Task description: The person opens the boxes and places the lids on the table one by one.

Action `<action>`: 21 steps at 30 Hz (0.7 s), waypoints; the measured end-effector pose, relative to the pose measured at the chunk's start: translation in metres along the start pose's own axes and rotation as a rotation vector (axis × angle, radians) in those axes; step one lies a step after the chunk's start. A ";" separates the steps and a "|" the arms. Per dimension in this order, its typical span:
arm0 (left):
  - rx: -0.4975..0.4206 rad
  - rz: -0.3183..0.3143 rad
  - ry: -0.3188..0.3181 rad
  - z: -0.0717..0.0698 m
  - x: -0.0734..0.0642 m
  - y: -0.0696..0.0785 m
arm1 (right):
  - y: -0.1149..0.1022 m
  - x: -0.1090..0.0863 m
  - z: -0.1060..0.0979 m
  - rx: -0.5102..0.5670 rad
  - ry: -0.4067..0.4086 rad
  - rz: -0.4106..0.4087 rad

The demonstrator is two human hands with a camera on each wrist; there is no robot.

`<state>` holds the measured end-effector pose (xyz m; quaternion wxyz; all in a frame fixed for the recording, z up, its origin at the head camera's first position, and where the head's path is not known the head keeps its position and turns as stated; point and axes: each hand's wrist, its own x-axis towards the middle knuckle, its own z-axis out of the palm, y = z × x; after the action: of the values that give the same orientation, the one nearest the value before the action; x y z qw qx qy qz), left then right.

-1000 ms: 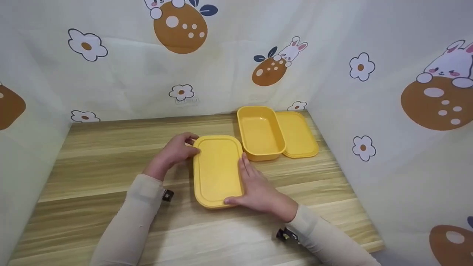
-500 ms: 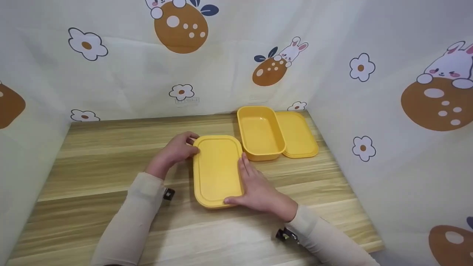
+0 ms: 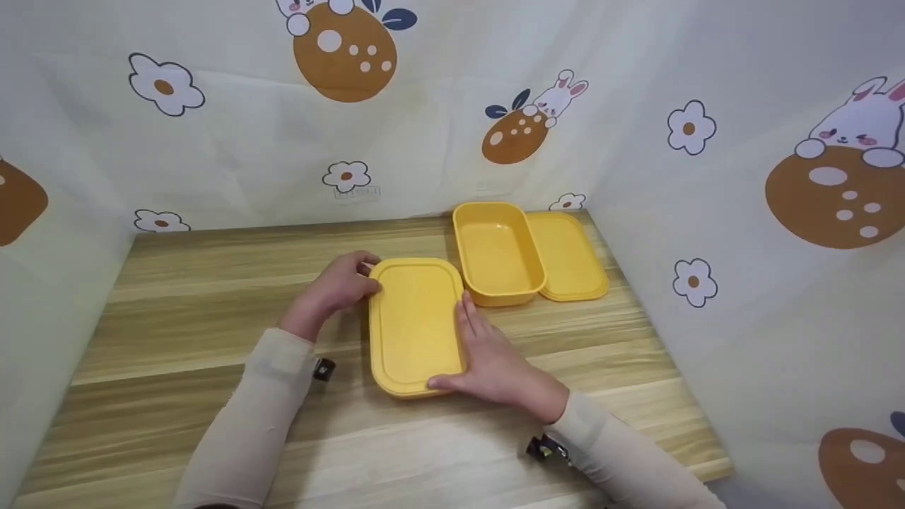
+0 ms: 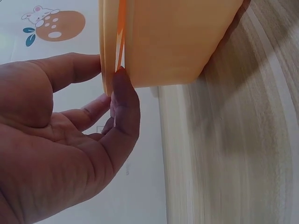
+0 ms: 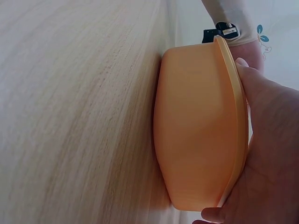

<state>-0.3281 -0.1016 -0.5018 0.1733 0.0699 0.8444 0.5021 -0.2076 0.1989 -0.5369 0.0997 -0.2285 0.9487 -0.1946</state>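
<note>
A yellow food container [image 5: 196, 126] stands on the table with its yellow lid [image 3: 417, 325] on top. My left hand [image 3: 346, 283] pinches the lid's edge at the far left corner, thumb above and a fingertip below. In the left wrist view, a narrow slit shows between lid and container wall beside that fingertip. My right hand [image 3: 495, 360] holds the container's right side, its thumb on the lid at the near right corner and its fingers along the rim. What lies inside the container is hidden.
Just behind to the right stands an open yellow container [image 3: 498, 258], with nothing visible inside. A second yellow lid [image 3: 569, 254] lies flat to its right, partly behind it. Patterned cloth [image 3: 247, 141] walls the wooden table [image 3: 177, 304] at the back and sides.
</note>
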 end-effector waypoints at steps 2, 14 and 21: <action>0.007 0.002 0.000 0.000 0.000 0.000 | 0.000 0.000 0.000 -0.003 0.003 -0.002; -0.077 -0.007 -0.058 -0.004 -0.004 -0.001 | 0.001 0.000 0.001 -0.001 0.014 -0.025; -0.158 0.014 -0.124 -0.010 -0.005 -0.007 | 0.001 0.000 0.002 0.006 0.012 -0.022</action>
<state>-0.3268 -0.1152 -0.5024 0.2265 0.0927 0.7892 0.5633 -0.2076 0.1996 -0.5390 0.0925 -0.2373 0.9461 -0.1999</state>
